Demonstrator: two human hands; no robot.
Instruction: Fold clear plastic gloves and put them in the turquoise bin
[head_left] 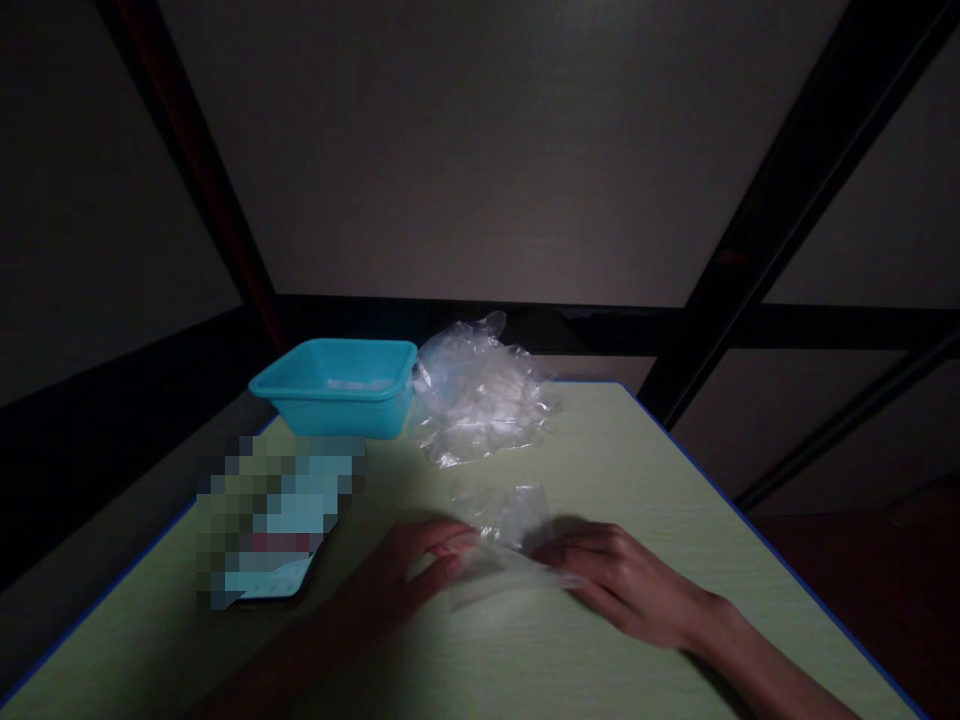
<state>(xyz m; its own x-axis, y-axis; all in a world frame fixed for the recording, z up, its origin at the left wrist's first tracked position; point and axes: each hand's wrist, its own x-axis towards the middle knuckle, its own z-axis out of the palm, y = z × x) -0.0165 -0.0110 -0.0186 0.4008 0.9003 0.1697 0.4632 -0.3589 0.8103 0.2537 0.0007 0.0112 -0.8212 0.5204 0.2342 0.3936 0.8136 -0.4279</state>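
A clear plastic bag (491,575) lies on the light green table between my two hands, its far part spread flat and its near part folded or raised. My left hand (424,565) pinches its left side between thumb and fingers, where a small reddish patch shows. On the right side, my right hand (611,575) has its fingers pressed together on the bag's edge, palm down. Beyond them sits a crumpled pile of clear plastic bags (484,395).
A blue plastic basin (345,415) stands at the back left, touching or close to the pile. A device with a lit screen (281,575), partly pixelated, lies left of my left hand. The table (720,600) has a blue edge; dark-framed panels rise behind it.
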